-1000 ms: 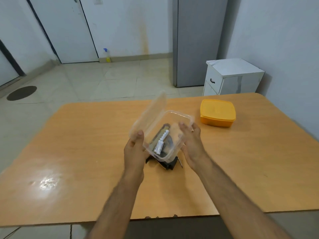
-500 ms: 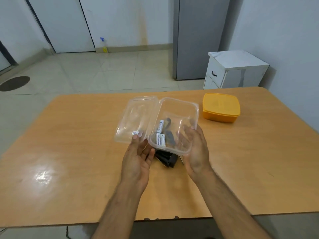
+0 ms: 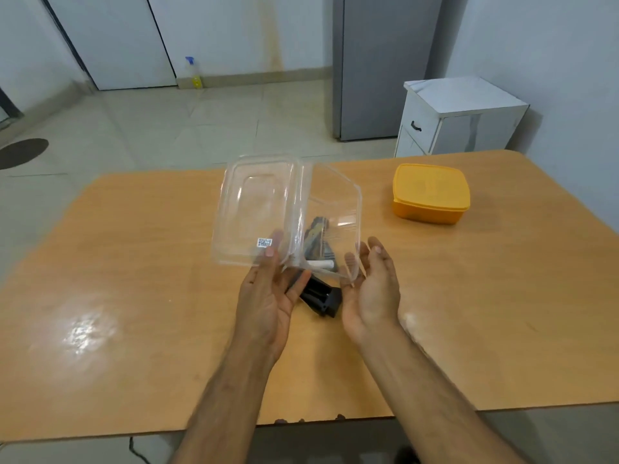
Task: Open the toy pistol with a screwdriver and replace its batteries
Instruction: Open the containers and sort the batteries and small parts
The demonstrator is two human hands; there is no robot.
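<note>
Wooden table (image 3: 134, 296), tiled floor beyond, white walls behind. Nearest along the table: left hand (image 3: 268, 296) and right hand (image 3: 371, 289), palms up, fingers straight and spread, carrying a clear hinged box (image 3: 331, 209) between them; no curled grip visible on either side. Lid (image 3: 254, 209) swung fully open to the left of the box, resting on the left fingertips. Inside the box: white batteries (image 3: 321, 264) at the near wall and a dark item, possibly the screwdriver, too blurred to confirm. Directly beneath the box, on the table: black pistol (image 3: 320, 296), partly hidden, apparently unopened. Right of the box and farther back: shut yellow tub (image 3: 430, 192). Beyond the table, right of the box: white cabinet (image 3: 462, 118). Progress, as judged: supplies only just exposed; unscrewing, battery swap and reclosing all remaining.
</note>
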